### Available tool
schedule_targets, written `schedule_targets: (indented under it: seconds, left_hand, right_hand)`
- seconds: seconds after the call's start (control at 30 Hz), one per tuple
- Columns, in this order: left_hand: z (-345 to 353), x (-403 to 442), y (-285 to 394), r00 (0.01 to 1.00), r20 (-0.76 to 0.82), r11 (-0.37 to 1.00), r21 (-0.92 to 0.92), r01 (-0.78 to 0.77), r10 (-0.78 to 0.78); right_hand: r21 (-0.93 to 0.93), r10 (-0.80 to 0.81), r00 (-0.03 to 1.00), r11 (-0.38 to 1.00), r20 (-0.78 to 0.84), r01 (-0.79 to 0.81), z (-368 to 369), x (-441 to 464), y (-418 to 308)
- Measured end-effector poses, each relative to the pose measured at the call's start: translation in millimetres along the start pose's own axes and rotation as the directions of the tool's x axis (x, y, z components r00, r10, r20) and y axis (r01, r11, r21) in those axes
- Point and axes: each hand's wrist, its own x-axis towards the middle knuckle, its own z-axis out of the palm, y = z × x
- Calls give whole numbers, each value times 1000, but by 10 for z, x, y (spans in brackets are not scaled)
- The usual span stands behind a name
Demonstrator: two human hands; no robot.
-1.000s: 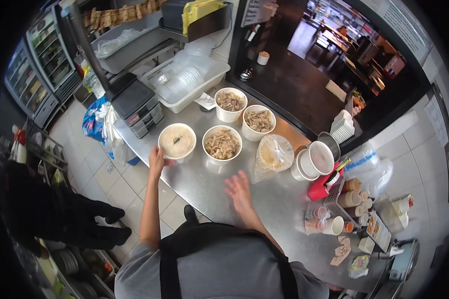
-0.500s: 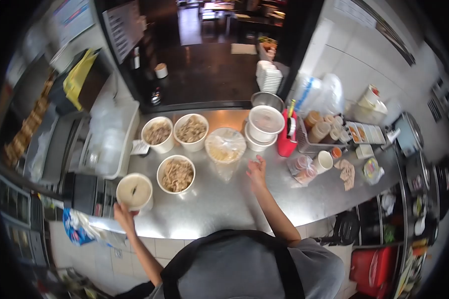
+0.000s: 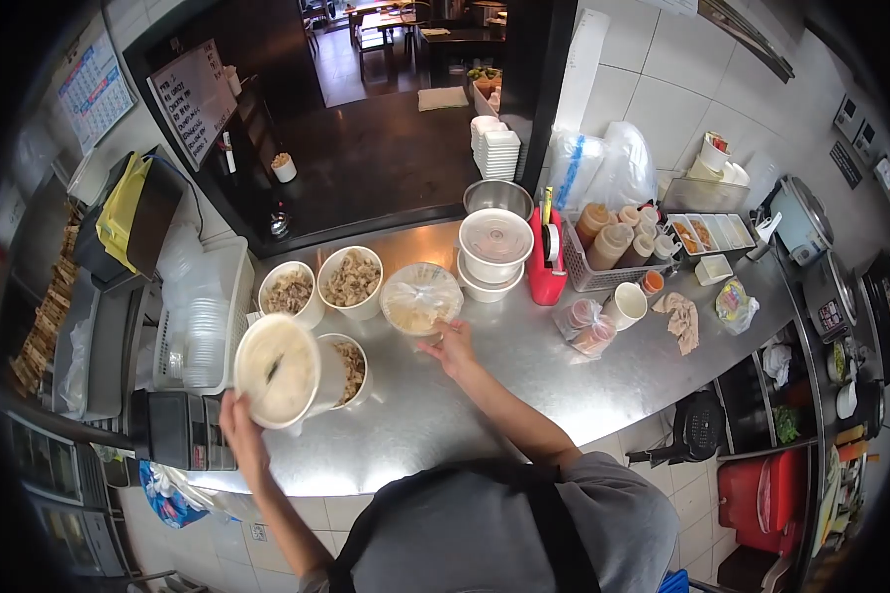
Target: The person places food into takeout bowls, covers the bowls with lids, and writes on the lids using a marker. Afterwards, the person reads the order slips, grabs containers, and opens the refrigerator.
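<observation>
My left hand (image 3: 243,432) grips a white tub of pale soup (image 3: 279,368) by its near left side. A dark strip lies in the soup. The tub is raised and covers part of a bowl of shredded, brownish food (image 3: 350,374) behind it. My right hand (image 3: 452,348) is at the near edge of a round bowl wrapped in clear plastic (image 3: 420,295), thumb and fingers apart, fingertips at the wrap. Two more bowls of brownish food, the left one (image 3: 289,294) and the right one (image 3: 350,281), stand farther back.
Stacked lidded tubs (image 3: 495,239) stand right of the wrapped bowl, beside a red holder (image 3: 547,267). Farther right are a basket of sauce bottles (image 3: 613,259), bagged cups (image 3: 585,328) and a crumpled cloth (image 3: 678,321). A white basket of plastic lids (image 3: 229,287) stands left.
My left hand has lifted the soup tub and brought it right, over the front bowl. My right hand has moved left to the wrapped bowl. The camera view has shifted.
</observation>
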Motion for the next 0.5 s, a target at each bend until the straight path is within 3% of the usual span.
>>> schedule_targets:
  seconds: [0.03, 0.13, 0.17, 0.27, 0.37, 0.43, 0.5]
  left_hand:
    - [85, 60, -25, 974, 226, 999, 24, -24, 18]
    - [779, 83, -104, 925, 375, 997, -80, -24, 53]
    - [1010, 53, -53, 855, 515, 993, -117, -9, 69]
    - [1669, 165, -361, 830, 551, 988, -151, -4, 88]
    - [2131, 162, -455, 826, 563, 982, -166, 89, 20]
    - [2391, 253, -644, 832, 555, 983, -151, 101, 0]
    - [2566, 300, -757, 826, 563, 982, -151, 118, -13]
  right_hand:
    - [-4, 7, 1000, 1000, 5, -7, 21, 2, -63]
    - [-86, 50, 999, 995, 5, -50, 72, 51, -263]
    - [-126, 67, 998, 990, 1, -67, 58, 54, -308]
    - [-303, -32, 996, 951, 88, 58, -137, 111, -401]
    - [-626, -331, 901, 647, 282, 434, -256, -290, -794]
    - [-627, -645, 710, 435, 283, 646, -242, -484, -1152]
    - [-687, -914, 247, -45, 320, 725, -345, -243, -1462]
